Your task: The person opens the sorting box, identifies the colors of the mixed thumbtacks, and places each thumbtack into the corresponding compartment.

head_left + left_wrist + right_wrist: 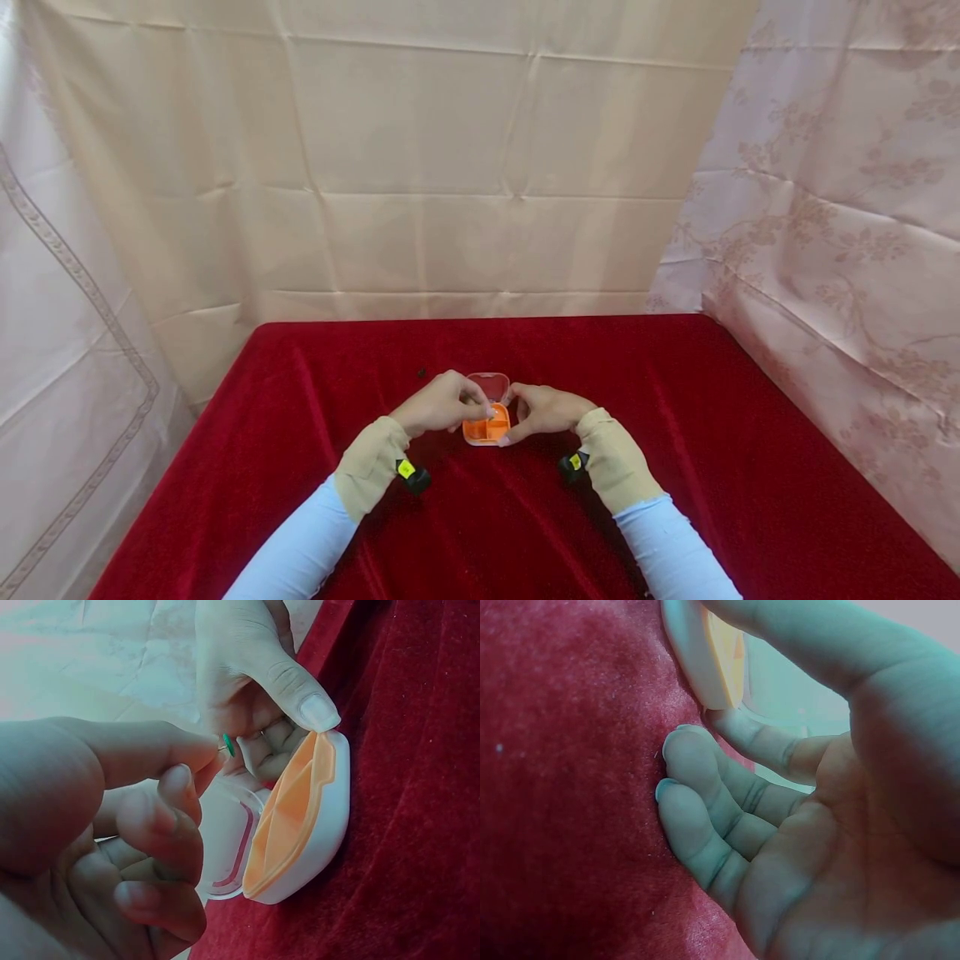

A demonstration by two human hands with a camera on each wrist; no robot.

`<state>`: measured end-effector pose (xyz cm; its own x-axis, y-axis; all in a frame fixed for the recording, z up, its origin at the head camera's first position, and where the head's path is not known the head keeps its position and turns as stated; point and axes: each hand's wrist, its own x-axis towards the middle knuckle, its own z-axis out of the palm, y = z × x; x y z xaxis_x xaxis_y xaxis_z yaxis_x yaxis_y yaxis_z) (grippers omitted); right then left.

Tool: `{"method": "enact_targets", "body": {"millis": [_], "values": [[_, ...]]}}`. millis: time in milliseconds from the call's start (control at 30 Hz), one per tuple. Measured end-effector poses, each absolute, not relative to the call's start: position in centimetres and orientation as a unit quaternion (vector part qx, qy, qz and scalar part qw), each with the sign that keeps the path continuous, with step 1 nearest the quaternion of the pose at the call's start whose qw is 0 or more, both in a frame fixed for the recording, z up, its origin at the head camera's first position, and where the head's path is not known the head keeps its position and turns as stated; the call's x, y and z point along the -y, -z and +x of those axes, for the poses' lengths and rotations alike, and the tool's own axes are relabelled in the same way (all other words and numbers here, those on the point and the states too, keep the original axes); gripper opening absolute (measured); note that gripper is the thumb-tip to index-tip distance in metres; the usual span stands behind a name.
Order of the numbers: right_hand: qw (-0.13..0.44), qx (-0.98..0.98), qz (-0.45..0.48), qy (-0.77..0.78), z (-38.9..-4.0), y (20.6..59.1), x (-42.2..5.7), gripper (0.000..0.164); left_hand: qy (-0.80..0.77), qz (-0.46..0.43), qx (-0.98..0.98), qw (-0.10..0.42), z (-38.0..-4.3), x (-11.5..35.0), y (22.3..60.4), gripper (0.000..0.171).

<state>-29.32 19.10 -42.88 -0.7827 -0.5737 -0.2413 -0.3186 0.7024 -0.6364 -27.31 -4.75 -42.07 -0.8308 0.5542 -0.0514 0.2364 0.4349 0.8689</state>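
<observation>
A small pill box with a white shell and an orange divided insert lies on the red cloth, its clear lid swung back on the far side. From the right, my right hand holds the box, thumb on its near corner and index finger at the hinge side; the other fingers curl loosely beside it in the right wrist view. Over the compartments, my left hand pinches a green thumbtack between thumb and index finger. The tack's metal pin points back into the fingertips.
Red velvet cloth covers the table. A tiny dark object lies beyond the left hand. A beige curtain hangs behind the table, with patterned curtains at the sides.
</observation>
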Motion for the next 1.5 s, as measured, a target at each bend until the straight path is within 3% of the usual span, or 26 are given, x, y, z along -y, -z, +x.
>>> {"method": "enact_targets", "body": {"millis": [567, 1500], "values": [[0.221, -0.896, -0.245, 0.297, -29.4, 42.9, -19.1, 0.056, -0.456, 0.229, -0.842, 0.173, -27.3, 4.2, 42.6, 0.011], [0.222, -0.894, -0.248, 0.300, -29.3, 42.8, -19.1, 0.055, -0.381, 0.268, -0.878, 0.110, -27.0, 3.1, 43.7, 0.010]]}}
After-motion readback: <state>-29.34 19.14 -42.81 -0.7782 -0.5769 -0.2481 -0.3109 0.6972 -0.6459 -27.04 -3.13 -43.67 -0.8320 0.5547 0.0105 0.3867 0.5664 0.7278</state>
